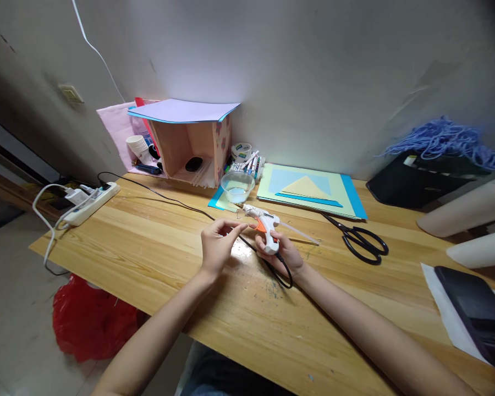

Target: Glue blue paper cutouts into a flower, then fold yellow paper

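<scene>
In the head view there are two hands, one glue gun [269, 223], one glue stick [301, 234], one pair of scissors [348, 230], one bowl [230, 188], one box [224, 148], one power strip [88, 209] and two white rolls [464, 206]. The cups [136, 146] are nested and the markers [253, 164] overlap, so neither can be counted surely.

The box stands against the wall under a purple sheet [181, 110], with a black oval piece [193, 164] inside; the cups are left of it, the markers right. The clear bowl sits partly on paper strips, just beyond the gun's nozzle. A paper stack [268, 179] lies right of the bowl, the scissors in front of its right part. Farther right, blue yarn [449, 143] tops a black bag [412, 184] near the rolls. A red plastic bag [93, 319] is below the table's left edge. The black cord [177, 204] crosses the table, passing behind the left hand [216, 245], and another stretch loops beside the right wrist.

The glue gun is in the right hand [287, 256], whose fingers wrap its handle; its nozzle points left and the stick projects from its back. The left hand, thumb and forefinger pinched narrow, is just beside the orange trigger; whether anything fine is between those fingertips, I cannot tell.
</scene>
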A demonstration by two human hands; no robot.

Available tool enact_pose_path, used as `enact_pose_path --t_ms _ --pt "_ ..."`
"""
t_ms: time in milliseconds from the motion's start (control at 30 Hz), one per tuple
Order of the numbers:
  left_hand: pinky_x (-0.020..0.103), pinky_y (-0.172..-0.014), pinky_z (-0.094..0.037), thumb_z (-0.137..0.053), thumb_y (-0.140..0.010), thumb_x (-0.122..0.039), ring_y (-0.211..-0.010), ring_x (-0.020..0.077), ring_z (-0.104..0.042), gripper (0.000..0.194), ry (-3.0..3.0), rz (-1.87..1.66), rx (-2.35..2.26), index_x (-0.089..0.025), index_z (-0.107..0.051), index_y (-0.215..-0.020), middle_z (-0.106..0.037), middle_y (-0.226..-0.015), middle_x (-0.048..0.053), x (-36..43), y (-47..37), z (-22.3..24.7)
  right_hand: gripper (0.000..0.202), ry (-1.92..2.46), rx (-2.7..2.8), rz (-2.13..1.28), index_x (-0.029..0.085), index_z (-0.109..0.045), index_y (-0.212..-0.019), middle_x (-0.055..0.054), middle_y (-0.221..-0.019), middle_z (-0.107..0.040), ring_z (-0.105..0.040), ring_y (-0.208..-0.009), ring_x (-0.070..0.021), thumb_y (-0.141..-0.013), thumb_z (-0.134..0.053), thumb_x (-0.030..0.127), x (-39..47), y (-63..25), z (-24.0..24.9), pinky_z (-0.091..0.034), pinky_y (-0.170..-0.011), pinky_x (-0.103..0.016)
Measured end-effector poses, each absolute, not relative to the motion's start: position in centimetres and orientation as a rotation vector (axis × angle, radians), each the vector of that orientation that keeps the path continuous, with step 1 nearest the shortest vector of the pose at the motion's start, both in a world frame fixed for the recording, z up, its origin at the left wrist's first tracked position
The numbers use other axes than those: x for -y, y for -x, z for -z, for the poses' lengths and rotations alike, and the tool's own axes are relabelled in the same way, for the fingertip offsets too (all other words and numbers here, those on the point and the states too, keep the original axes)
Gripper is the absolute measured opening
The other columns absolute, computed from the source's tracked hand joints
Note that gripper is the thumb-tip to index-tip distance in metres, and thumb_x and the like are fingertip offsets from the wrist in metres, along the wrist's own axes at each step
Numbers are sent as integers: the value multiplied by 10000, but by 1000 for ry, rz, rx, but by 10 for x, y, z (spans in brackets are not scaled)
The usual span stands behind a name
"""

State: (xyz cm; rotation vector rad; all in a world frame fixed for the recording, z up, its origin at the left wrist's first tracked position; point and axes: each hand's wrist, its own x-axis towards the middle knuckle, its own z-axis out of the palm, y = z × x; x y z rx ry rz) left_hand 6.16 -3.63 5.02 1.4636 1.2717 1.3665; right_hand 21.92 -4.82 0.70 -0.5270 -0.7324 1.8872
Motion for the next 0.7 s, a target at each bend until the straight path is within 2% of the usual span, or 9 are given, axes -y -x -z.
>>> enact_pose_path --t_ms 100,200,367,467,600,700 --pt "214 -531 -391 -616 -735 -368 -577 108 -522 220 -1535 -1288 -1243 -174 -711 -778 -676 -729 30 36 -66 -51 233 568 795 -1849 153 -567 -826 10 -591 -462 -296 -457 -80 -806 -449 353 49 -219 -3 -284 -426 -201" --pt "226 -570 -427 -591 -753 -341 -617 132 -574 210 -1530 -1171 -1260 -182 -720 -797 -693 -748 33 35 -72 -45 300 637 946 -1807 144 -560 -698 6 -563 -455 -304 -452 -82 -810 -447 397 52 -217 -2 -266 -428 -217" --pt "234 -565 -442 -631 -712 -345 -607 147 -603 180 -1479 -1103 -1318 -192 -720 -742 -696 -710 27 35 -79 -38 238 715 1095 -1653 156 -565 -767 -19 -671 -541 -410 -564 -115 -800 -501 383 56 -214 0 -319 -527 -229" --pt "239 -579 -447 -658 -688 -340 -632 155 -613 169 -1478 -1100 -1363 -191 -717 -742 -700 -729 32 36 -82 -37 228 719 1118 -1623 153 -558 -774 -18 -672 -545 -419 -580 -116 -809 -506 372 55 -212 4 -316 -543 -229" --pt "246 -624 -440 -554 -786 -309 -671 153 -608 187 -1668 -1111 -1395 -194 -700 -766 -689 -750 33 40 -84 -36 269 768 1150 -1545 144 -567 -689 -18 -646 -522 -416 -584 -110 -814 -519 377 53 -212 12 -314 -546 -230" --pt "252 -657 -423 -484 -838 -292 -710 154 -597 221 -1927 -1081 -1458 -202 -682 -801 -677 -809 39 45 -86 -39 237 810 1096 -1483 156 -578 -739 -15 -677 -537 -450 -610 -116 -788 -565 388 53 -211 15 -341 -570 -238"
